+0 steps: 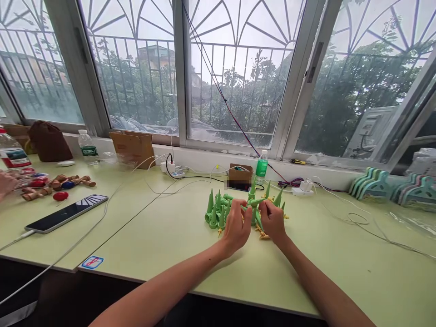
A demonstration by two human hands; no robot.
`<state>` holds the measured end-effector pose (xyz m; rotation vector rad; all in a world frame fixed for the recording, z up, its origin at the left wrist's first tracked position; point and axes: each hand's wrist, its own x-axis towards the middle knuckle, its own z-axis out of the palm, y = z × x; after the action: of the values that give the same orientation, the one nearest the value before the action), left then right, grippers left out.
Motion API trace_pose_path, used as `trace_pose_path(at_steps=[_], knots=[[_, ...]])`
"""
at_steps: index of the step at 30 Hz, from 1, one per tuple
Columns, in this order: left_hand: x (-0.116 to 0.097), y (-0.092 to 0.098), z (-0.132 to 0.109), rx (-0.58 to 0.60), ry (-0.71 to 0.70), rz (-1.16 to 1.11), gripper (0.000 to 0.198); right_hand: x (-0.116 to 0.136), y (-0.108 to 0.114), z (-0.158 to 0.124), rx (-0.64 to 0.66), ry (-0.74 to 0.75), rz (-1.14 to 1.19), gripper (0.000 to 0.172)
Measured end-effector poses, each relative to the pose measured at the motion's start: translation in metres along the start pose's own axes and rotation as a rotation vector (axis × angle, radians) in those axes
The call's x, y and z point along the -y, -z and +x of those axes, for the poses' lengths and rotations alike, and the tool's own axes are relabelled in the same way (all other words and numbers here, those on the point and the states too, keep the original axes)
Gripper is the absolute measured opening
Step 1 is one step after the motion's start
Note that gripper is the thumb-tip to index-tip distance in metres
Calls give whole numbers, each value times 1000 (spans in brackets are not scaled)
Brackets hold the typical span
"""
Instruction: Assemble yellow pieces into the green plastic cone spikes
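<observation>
Green cone-shaped plastic pieces [213, 217] stand and lie in a cluster on the pale green table [163, 236]. Over the middle of the cluster, my left hand [237, 225] has its fingers curled beside a green cone; whether it touches the cone is unclear. My right hand [272, 220] is closed at the wide end of that light green cone [255, 202], whose other end points left. Small yellow-orange pieces [263, 235] lie under and between the hands, with more at the cluster's right edge.
Behind the cluster are a small cardboard box [240, 172] and a green-labelled bottle [262, 167]. A phone [68, 213], wooden toys [73, 181] and another person's hand [6, 184] are at left. Hangers [369, 184] stand at right; cables [357, 220] cross the table.
</observation>
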<state>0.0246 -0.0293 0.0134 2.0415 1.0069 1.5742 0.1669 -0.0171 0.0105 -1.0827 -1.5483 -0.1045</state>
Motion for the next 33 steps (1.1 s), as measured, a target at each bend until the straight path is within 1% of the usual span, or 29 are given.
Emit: trace_pose_path(at_steps=[1,3,6,11,13,15,23,33], knots=[[1,0,1,7,13,-1,29,0,1,0,-8,0,0,39],[3,0,2,60,35,-13,45,0,1,0,-9,8,4,38],[3,-1,4,124,115,-73,63,1,2,-1,29,26,17,34],[2,-3,6,177,279,-234,71,5,0,-1,58,64,3,37],[3,-4,6,192,332,-293,73,6,0,-1,64,70,5,38],[4,-4,6,203,354,-329,73,5,-1,-2,76,70,20,38],[3,-1,5,230,363,-363,68,-2,-2,-3,124,33,96,38],[6,0,7,234,336,-335,60,-6,-2,-4,158,19,99,39]])
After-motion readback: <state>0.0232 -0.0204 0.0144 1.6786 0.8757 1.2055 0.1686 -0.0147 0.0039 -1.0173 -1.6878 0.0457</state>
